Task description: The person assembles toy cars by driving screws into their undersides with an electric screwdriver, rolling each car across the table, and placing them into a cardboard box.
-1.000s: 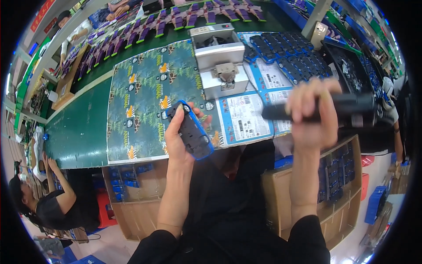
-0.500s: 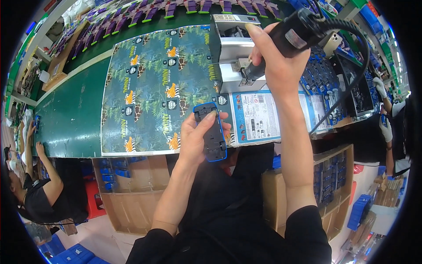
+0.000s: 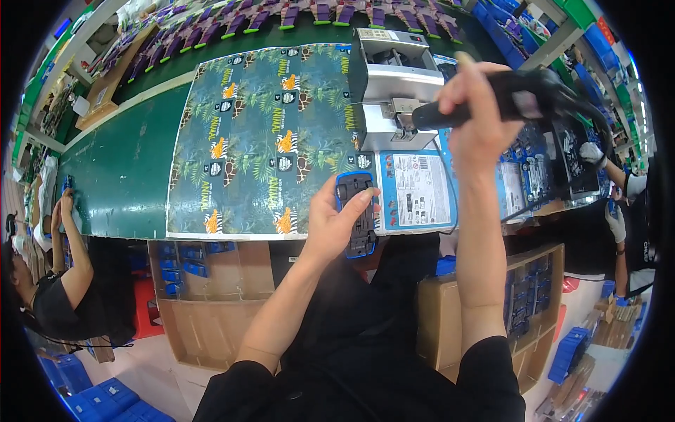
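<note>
My left hand [image 3: 336,219] grips a blue toy car [image 3: 361,235] at the table's front edge, its black underside turned up and my thumb across it. My right hand [image 3: 478,116] is wrapped round a black electric screwdriver [image 3: 517,98], somewhat blurred, with a cable behind it. The screwdriver's front end points left, at the outlet of a silver screw feeder [image 3: 395,137]. Whether its tip touches the outlet I cannot tell.
Printed animal sheets [image 3: 260,141] cover the green table [image 3: 123,179]. A blue-edged printed sheet [image 3: 420,193] lies below the feeder. Cardboard boxes [image 3: 218,330] with blue parts stand below the table. Purple-and-green parts [image 3: 288,17] line the back. Co-workers sit at both sides.
My right hand has moved right and slightly down with the screwdriver. The toy car in my left hand has shifted a little right. The whole view has shifted slightly.
</note>
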`<state>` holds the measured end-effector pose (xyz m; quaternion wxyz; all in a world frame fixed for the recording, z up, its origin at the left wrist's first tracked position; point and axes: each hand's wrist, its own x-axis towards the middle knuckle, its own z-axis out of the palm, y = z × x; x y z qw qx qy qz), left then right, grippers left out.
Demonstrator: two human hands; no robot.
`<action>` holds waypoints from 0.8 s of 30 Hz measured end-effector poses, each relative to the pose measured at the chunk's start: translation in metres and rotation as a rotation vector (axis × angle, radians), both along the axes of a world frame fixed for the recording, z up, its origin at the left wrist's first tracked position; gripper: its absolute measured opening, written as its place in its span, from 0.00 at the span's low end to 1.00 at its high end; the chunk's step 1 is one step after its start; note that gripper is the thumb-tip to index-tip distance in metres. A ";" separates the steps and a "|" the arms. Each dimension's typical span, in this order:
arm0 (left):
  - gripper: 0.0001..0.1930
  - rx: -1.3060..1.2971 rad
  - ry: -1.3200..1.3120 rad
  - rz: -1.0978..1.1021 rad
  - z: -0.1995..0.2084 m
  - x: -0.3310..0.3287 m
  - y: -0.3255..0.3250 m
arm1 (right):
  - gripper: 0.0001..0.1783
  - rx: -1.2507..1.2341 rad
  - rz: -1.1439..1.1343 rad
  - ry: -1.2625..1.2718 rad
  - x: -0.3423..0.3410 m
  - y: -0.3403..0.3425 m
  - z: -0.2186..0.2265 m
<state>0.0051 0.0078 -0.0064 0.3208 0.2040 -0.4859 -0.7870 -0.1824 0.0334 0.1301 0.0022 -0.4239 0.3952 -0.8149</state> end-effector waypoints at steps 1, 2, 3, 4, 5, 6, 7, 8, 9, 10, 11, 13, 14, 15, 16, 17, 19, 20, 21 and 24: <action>0.13 -0.002 -0.008 -0.009 0.002 -0.001 0.000 | 0.06 0.096 -0.092 0.033 0.003 -0.004 -0.004; 0.13 -0.003 -0.016 -0.016 0.004 -0.001 0.000 | 0.07 0.087 -0.078 0.045 0.002 -0.006 -0.005; 0.13 -0.004 -0.018 -0.019 0.004 -0.001 0.001 | 0.08 0.079 -0.065 0.057 0.001 -0.007 -0.005; 0.13 -0.001 -0.026 -0.019 0.005 -0.001 0.002 | 0.08 0.077 -0.068 0.056 0.002 -0.008 -0.004; 0.13 -0.002 -0.033 -0.017 0.005 -0.001 0.001 | 0.09 0.124 -0.047 0.062 0.004 -0.010 -0.002; 0.13 -0.006 -0.032 -0.018 0.005 0.000 0.001 | 0.10 0.171 -0.027 0.068 0.004 -0.012 0.001; 0.13 -0.001 -0.031 -0.022 0.003 0.001 0.001 | 0.11 0.211 -0.032 0.088 0.002 -0.016 0.002; 0.13 0.006 -0.029 -0.028 0.003 0.002 0.001 | 0.10 0.298 -0.035 0.096 0.002 -0.016 0.007; 0.13 0.003 -0.026 -0.030 0.003 0.002 0.001 | 0.09 0.385 -0.037 0.104 0.002 -0.015 0.011; 0.12 0.026 -0.021 -0.026 0.003 0.001 0.002 | 0.09 0.383 -0.038 0.107 0.002 -0.013 0.008; 0.12 0.048 -0.017 -0.013 0.003 0.002 0.002 | 0.09 0.454 0.004 0.062 0.002 -0.011 -0.002; 0.12 0.034 -0.001 -0.004 -0.002 0.000 0.001 | 0.10 0.497 0.013 -0.042 0.011 -0.002 -0.009; 0.11 0.025 0.009 -0.002 -0.004 -0.001 0.002 | 0.09 0.399 0.066 -0.084 0.013 0.011 -0.009; 0.11 0.036 0.004 0.010 -0.006 0.000 0.004 | 0.08 0.309 0.113 -0.136 0.018 0.025 -0.008; 0.12 -0.048 -0.004 0.019 -0.006 -0.001 0.005 | 0.07 0.185 0.190 -0.230 0.025 0.036 -0.004; 0.12 -0.136 -0.009 0.018 -0.005 -0.002 0.005 | 0.06 0.054 0.255 -0.321 0.031 0.045 0.001; 0.12 -0.084 -0.018 0.010 -0.001 -0.004 0.006 | 0.04 -0.021 0.337 -0.168 0.038 0.056 0.001; 0.12 -0.065 -0.016 0.025 0.000 -0.003 0.006 | 0.04 -0.044 0.367 -0.165 0.045 0.058 -0.003; 0.12 -0.047 -0.014 0.039 0.000 -0.003 0.006 | 0.04 -0.068 0.395 -0.162 0.050 0.059 -0.007; 0.13 -0.077 -0.040 0.016 0.001 -0.003 0.004 | 0.04 -0.074 0.410 -0.120 0.056 0.059 -0.016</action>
